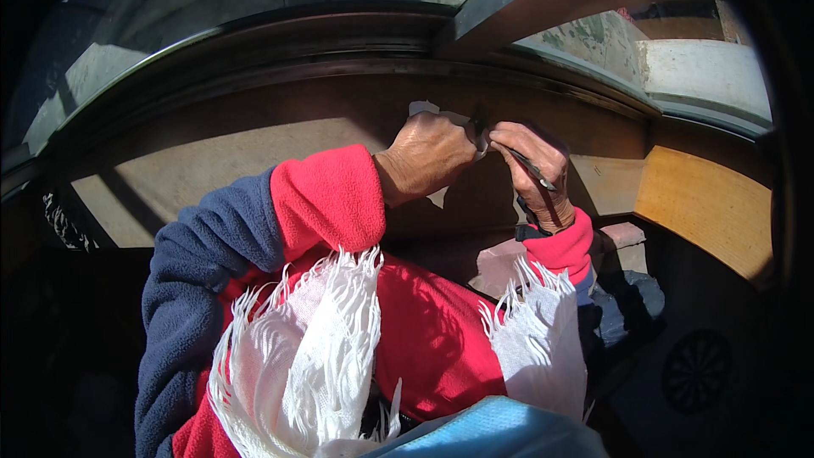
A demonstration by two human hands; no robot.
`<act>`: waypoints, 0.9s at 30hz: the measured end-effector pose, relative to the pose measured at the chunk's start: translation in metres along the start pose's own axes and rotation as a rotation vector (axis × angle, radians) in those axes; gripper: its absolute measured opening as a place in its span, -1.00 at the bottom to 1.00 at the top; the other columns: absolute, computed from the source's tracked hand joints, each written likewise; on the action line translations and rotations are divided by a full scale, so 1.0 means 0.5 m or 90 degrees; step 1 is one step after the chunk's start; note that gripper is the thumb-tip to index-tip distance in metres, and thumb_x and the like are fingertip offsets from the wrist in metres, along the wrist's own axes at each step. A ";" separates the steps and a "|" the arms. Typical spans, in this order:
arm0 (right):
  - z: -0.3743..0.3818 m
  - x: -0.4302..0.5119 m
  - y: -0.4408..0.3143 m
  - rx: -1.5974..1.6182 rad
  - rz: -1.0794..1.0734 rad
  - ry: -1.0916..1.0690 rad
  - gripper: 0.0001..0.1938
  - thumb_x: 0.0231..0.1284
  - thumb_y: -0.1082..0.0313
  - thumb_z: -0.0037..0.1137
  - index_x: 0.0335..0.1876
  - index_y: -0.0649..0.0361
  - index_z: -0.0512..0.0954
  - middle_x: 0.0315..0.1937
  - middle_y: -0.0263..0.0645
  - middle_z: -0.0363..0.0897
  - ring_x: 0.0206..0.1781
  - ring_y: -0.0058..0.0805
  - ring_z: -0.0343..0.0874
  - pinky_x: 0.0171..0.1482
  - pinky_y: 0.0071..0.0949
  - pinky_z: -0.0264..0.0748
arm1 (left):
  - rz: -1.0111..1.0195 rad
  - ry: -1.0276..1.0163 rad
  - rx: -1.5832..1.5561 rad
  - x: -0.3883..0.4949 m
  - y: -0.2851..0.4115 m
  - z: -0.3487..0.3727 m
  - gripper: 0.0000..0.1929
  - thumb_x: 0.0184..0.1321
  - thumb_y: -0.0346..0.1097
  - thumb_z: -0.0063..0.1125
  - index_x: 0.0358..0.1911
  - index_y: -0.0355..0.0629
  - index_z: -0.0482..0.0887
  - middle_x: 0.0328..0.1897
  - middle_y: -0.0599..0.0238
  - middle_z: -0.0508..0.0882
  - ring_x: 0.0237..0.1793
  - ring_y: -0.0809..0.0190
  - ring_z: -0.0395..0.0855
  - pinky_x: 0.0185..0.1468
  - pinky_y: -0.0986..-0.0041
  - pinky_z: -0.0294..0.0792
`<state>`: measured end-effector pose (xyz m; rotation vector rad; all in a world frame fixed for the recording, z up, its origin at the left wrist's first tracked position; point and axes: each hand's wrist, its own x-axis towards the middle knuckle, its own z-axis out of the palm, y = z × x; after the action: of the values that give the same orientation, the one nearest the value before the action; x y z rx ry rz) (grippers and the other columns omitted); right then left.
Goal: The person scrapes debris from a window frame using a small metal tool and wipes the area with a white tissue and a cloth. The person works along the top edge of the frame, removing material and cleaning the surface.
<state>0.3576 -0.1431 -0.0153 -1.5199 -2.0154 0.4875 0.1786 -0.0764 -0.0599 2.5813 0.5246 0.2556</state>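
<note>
My left hand (429, 152) is closed around a crumpled white sheet (421, 107), perhaps paper or cloth. A corner of it sticks out above the knuckles, and another edge shows by the fingertips. Close on its right, my right hand (537, 168) grips a slim dark tool (533, 170) like a pen or a small brush, between thumb and fingers. The tool slants, with its lighter end toward the wrist. Its other end is hidden at the fingertips. A small dark thing (478, 119) lies in shadow between the hands, too dim to name.
A wooden ledge (254, 159) runs beneath the hands, along a window frame (356, 38) with glass beyond. At right are an orange-brown wooden panel (706, 203), a pinkish block-like piece (620, 236) and a grey plastic bag (629, 305). White scarf fringes (337, 312) hang below my arms.
</note>
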 end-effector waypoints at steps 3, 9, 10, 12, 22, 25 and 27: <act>-0.005 -0.002 0.004 0.069 0.035 -0.010 -0.87 0.01 0.65 0.20 -0.29 0.34 0.58 -0.32 -0.12 0.63 -0.25 -0.24 0.66 -0.21 -0.48 0.57 | -0.007 -0.010 0.041 0.001 0.000 0.002 -0.80 -0.06 -0.34 0.23 -0.32 -0.22 0.66 -0.56 0.20 0.66 -0.50 0.12 0.69 -0.46 0.32 0.43; -0.052 -0.016 0.016 0.214 0.284 0.128 -0.92 0.12 0.52 0.17 -0.28 0.27 0.63 -0.31 -0.22 0.68 -0.35 -0.44 0.63 -0.30 -0.57 0.49 | -0.014 -0.087 0.030 -0.010 0.004 0.001 -0.52 -0.01 -0.40 0.16 0.04 -0.44 0.46 -0.56 0.07 0.66 -0.56 0.12 0.68 -0.53 0.32 0.44; -0.063 -0.019 0.018 0.268 0.378 0.173 -0.92 0.14 0.47 0.16 -0.29 0.26 0.64 -0.32 -0.25 0.69 -0.40 -0.51 0.61 -0.34 -0.59 0.46 | -0.013 -0.094 0.038 -0.012 0.006 0.003 -0.47 0.00 -0.40 0.15 0.11 -0.46 0.40 -0.56 0.06 0.66 -0.56 0.12 0.68 -0.54 0.32 0.43; -0.074 -0.025 0.023 0.326 0.446 0.237 -0.86 0.20 0.35 0.11 -0.28 0.23 0.64 -0.39 -0.26 0.68 -0.57 -0.66 0.48 -0.50 -0.66 0.29 | -0.017 -0.075 0.060 -0.017 0.010 0.009 -0.40 0.03 -0.39 0.12 0.19 -0.48 0.32 -0.56 0.07 0.66 -0.57 0.12 0.67 -0.56 0.31 0.43; -0.107 -0.050 0.100 0.284 0.609 0.009 -0.79 0.21 0.24 0.10 -0.43 0.21 0.58 -0.72 -0.34 0.47 -0.70 -0.74 0.26 -0.63 -0.66 0.01 | 0.010 -0.014 0.157 -0.033 0.012 0.051 -0.44 0.14 -0.35 0.04 0.23 -0.46 0.36 -0.61 0.20 0.61 -0.61 0.22 0.63 -0.64 0.39 0.40; -0.083 -0.052 0.111 0.303 0.624 -0.093 -0.73 0.24 0.16 0.12 -0.44 0.22 0.57 -0.74 -0.35 0.45 -0.73 -0.75 0.23 -0.65 -0.65 -0.02 | 0.024 -0.015 0.190 -0.037 0.012 0.057 -0.41 0.11 -0.35 0.05 0.25 -0.45 0.35 -0.62 0.24 0.60 -0.63 0.27 0.61 -0.64 0.43 0.39; -0.068 -0.046 0.115 0.371 0.700 -0.078 -0.73 0.21 0.18 0.18 -0.44 0.25 0.58 -0.75 -0.38 0.43 -0.74 -0.74 0.26 -0.66 -0.66 0.00 | 0.033 0.002 0.212 -0.039 0.012 0.060 -0.40 0.10 -0.34 0.05 0.25 -0.45 0.35 -0.62 0.25 0.60 -0.64 0.29 0.59 -0.64 0.44 0.39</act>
<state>0.4268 -0.1501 -0.0280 -2.0727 -0.7766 1.4467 0.1707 -0.1020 -0.0845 2.9211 0.5409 0.2048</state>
